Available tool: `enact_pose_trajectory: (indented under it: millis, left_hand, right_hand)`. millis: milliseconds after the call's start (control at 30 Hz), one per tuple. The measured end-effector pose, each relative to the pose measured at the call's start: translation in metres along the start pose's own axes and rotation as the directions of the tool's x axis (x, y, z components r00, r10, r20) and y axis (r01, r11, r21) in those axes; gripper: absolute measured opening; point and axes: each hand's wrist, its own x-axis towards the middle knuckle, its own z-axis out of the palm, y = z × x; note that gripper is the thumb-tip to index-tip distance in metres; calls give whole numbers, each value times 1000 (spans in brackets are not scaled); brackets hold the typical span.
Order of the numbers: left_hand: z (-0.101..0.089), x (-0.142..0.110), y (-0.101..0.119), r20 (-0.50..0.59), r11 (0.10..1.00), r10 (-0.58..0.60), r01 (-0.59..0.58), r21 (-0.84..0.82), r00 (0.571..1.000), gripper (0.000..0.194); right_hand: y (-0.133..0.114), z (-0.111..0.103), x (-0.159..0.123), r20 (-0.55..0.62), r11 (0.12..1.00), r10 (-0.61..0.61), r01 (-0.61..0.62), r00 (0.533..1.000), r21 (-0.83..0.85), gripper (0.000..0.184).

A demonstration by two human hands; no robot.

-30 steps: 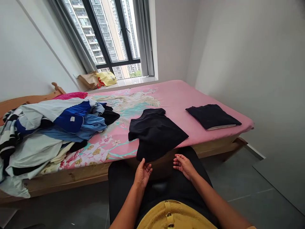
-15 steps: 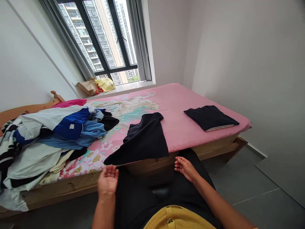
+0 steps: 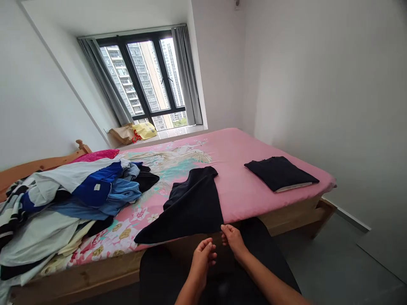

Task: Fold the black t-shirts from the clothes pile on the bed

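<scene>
Bed (image 3: 251,186): wooden frame w/ pink floral sheet, fills mid-frame, runs from the near edge back to the window (image 3: 146,80) wall.

Clothes pile (image 3: 70,199): loose heap at left end of bed; white, blue, black & striped items mixed, some hanging over the near edge.

Black garment (image 3: 190,207): lies flat on sheet at centre, partly folded into a slanted panel; its lower hem reaches the near bed edge, directly above both hands. Right of the pile, well apart from the folded stack.

Folded dark garment (image 3: 280,173): neat rectangle at right end of bed, near the corner; a pale layer shows along its front edge.

Bags (image 3: 135,132): brown paper bag & yellow bag side by side on the windowsill, beyond the bed.

Right hand (image 3: 233,240): fingertips at the lower right corner of the black garment's hem, touching or pinching it; cannot tell which, grip hidden by fingers.

Left hand (image 3: 203,256): just below & left of right hand, fingers loosely curled, nothing held; close to the hem but apart from it.
</scene>
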Motion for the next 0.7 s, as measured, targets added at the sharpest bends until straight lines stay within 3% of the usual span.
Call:
enact_pose_trajectory:
  millis: [67,133,200,333,433,567,700]
  left_hand:
    - [0,-4,1,-60,993,114,-114,14,992,50]
    - [3,-12,4,-66,973,230,-227,52,971,54]
    - [7,-21,7,-47,948,307,-302,97,950,52]
    - [12,-36,17,-114,917,396,-386,99,911,40]
    - [5,-42,18,-170,881,471,-455,128,866,34]
    - [-9,-43,6,-113,849,525,-510,136,843,37]
    - [-17,-39,-7,-129,757,624,-556,342,771,37]
  right_hand:
    - [-3,8,-9,29,966,-204,206,978,-155,40]
    - [-6,14,-23,77,869,-380,385,922,-310,40]
    - [-9,18,-37,118,805,-446,455,887,-380,37]
    - [-9,24,-52,201,766,-464,505,863,-397,34]
    - [-8,25,-54,209,757,-482,525,851,-390,33]
    - [-10,28,-59,263,796,-431,501,863,-340,33]
    - [-19,32,-68,321,815,-397,491,860,-307,35]
